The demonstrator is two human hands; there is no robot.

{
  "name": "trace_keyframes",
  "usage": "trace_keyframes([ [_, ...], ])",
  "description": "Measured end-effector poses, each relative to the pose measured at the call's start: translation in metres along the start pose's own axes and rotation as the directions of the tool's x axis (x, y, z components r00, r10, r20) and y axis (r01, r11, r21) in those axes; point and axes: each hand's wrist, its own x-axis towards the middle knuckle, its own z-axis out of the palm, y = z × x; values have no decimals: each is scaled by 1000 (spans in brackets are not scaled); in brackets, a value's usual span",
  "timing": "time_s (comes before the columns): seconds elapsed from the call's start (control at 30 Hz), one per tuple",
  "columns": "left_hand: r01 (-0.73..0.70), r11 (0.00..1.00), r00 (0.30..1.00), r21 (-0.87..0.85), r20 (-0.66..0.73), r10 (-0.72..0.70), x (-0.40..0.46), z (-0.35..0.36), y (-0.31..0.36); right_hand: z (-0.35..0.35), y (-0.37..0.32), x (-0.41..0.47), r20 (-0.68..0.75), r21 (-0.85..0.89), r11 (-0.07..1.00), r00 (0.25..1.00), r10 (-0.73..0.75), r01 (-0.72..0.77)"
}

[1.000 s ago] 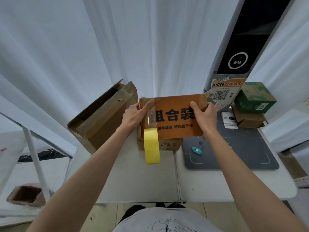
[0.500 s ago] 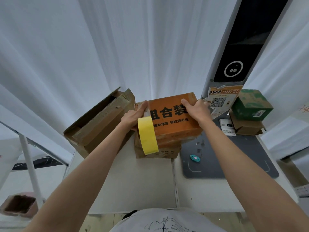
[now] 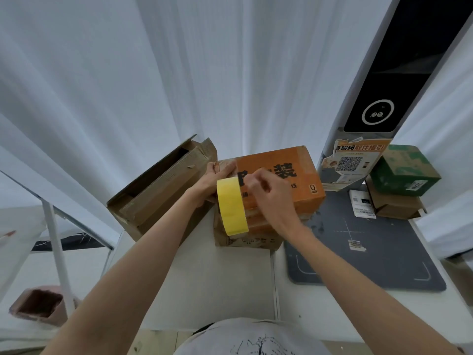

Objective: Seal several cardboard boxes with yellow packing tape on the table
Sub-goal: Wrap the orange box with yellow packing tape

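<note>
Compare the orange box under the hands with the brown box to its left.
The orange box is closed, while the brown box has its flaps open. The orange box carries bold black print and rests on another carton; the brown box is plain and stands tilted on the table. Both are cardboard.

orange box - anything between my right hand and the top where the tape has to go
Nothing visible does. The right hand is already over the top of the orange box, fingers curled beside the yellow tape roll, which hangs at the left hand on the box's left end. Whether it pinches the tape end cannot be told.
</note>
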Motion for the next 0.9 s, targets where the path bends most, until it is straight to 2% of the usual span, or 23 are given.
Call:
trace_keyframes([
  [0.2,-3,999,998,-42,-71,0,-3,10,4,20,5,-25,197,151,986,979,44,-75],
  [0.27,26,997,997,-66,-65,-30,-29,15,26,21,5,-27,356,139,984,933,58,-114],
  [0.33,19,999,995,-51,-93,-23,6,7,14,20,3,-28,454,105,988,890,54,-114],
  [0.47,64,996,997,-61,-29,-66,30,-4,6,18,1,-35,328,234,961,943,63,-146],
  [0.57,61,998,998,-23,-34,-62,35,-3,10,18,1,-41,256,241,963,965,60,-124],
  [0.7,80,997,991,3,-104,-79,38,-2,13,20,12,-60,297,217,960,949,108,-178],
  [0.9,77,995,990,64,-120,-69,47,-2,10,22,24,-74,280,237,952,952,126,-196],
])
